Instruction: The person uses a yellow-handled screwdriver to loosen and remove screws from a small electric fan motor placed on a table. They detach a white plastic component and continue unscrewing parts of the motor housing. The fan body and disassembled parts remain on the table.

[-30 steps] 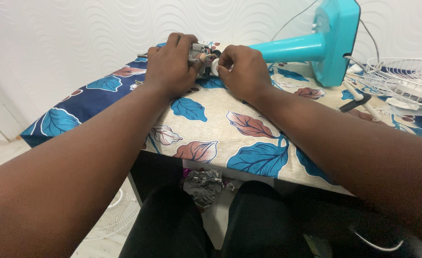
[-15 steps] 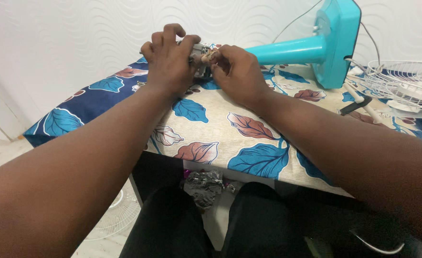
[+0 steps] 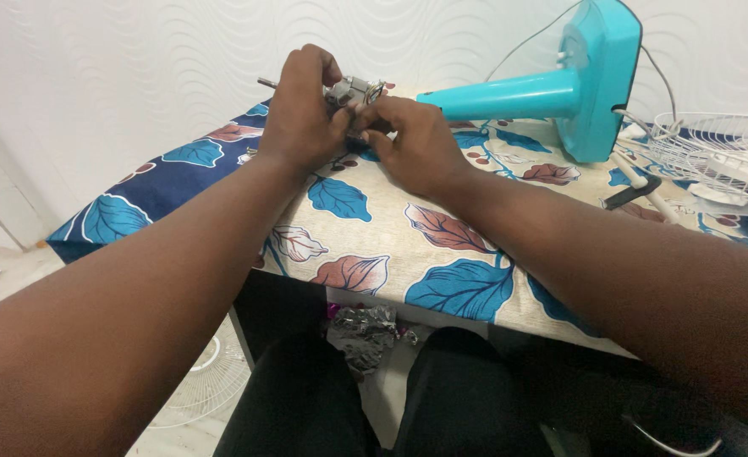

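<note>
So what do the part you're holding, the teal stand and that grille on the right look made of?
The part between the left hand and right hand looks like bare metal: grey, shiny, with a thin shaft sticking out. The teal stand seems moulded plastic, smooth with a soft sheen. The grille looks like white-coated wire, thin crossing rods.

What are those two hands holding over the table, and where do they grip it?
A small metal fan motor. The left hand wraps around its body, with the shaft sticking out past the fingers; the right hand pinches its near end with the fingertips.
</note>
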